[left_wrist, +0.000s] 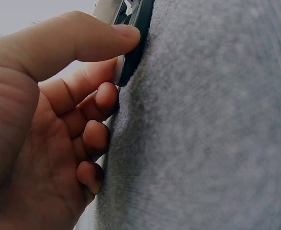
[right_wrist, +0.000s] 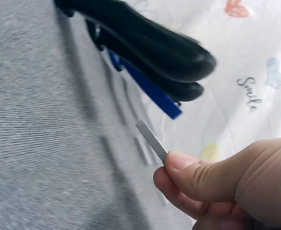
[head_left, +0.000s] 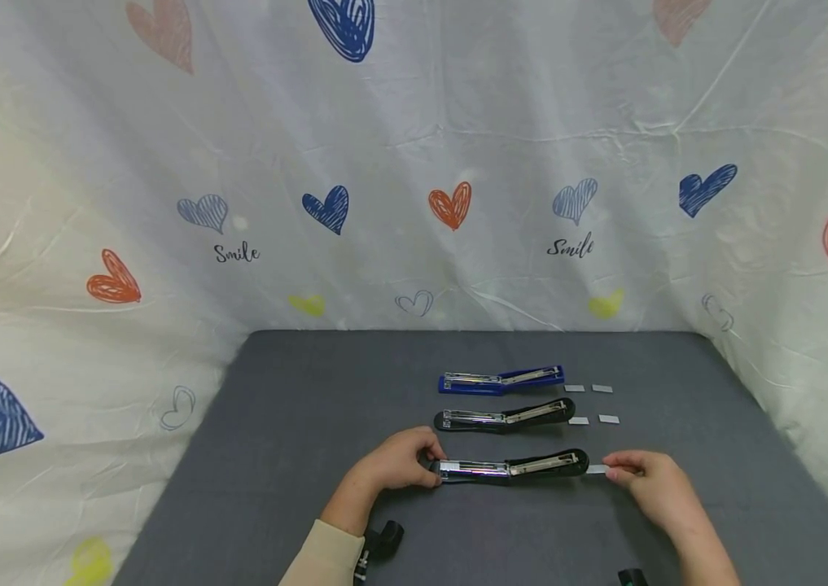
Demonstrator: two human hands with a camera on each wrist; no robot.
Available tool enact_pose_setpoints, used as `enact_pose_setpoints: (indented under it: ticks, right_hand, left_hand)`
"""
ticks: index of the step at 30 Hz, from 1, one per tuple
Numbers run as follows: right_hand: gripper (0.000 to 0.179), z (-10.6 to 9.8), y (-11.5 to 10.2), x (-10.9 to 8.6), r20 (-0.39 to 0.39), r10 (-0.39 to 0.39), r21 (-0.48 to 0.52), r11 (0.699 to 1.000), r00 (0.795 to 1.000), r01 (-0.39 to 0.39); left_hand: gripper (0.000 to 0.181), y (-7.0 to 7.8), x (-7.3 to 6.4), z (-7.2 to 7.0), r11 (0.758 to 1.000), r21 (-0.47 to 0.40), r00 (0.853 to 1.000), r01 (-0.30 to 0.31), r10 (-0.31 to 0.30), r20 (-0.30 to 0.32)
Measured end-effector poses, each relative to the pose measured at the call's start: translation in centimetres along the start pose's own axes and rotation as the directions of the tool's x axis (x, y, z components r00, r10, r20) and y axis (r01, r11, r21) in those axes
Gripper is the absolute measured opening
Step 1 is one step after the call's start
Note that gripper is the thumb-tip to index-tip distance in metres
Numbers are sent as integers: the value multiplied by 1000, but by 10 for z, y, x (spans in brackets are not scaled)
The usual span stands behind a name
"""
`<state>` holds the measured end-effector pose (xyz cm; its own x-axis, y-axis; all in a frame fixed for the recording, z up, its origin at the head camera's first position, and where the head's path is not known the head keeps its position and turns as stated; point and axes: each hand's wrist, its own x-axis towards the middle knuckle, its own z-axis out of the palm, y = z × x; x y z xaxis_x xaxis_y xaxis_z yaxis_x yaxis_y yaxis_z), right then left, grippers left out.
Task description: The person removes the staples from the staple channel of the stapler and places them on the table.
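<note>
The nearest black stapler lies opened out on the grey table, its metal staple channel facing up. My left hand pinches its left end between thumb and fingers; in the left wrist view the thumb presses the stapler's dark edge. Just off the stapler's right end, my right hand pinches a short silvery strip of staples. Seen from the right wrist, this staple strip sticks out past the thumb and forefinger, and the stapler's raised end hangs above the table.
Behind lie a second opened black stapler and an opened blue stapler. Beside their right ends are several pale staple strips. A white curtain with printed hearts borders the grey table at the back and sides.
</note>
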<state>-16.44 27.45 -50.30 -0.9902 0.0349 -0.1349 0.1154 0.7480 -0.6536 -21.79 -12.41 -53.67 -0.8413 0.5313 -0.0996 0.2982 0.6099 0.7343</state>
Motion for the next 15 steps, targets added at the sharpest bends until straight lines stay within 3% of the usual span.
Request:
enact_pose_setpoints:
  ticks: [15]
  right_hand:
    - [4, 20, 3, 7, 25, -105, -175, 979, 994, 108]
  left_hand:
    - [23, -1, 1, 2, 1000, -10, 1000, 21, -21, -9]
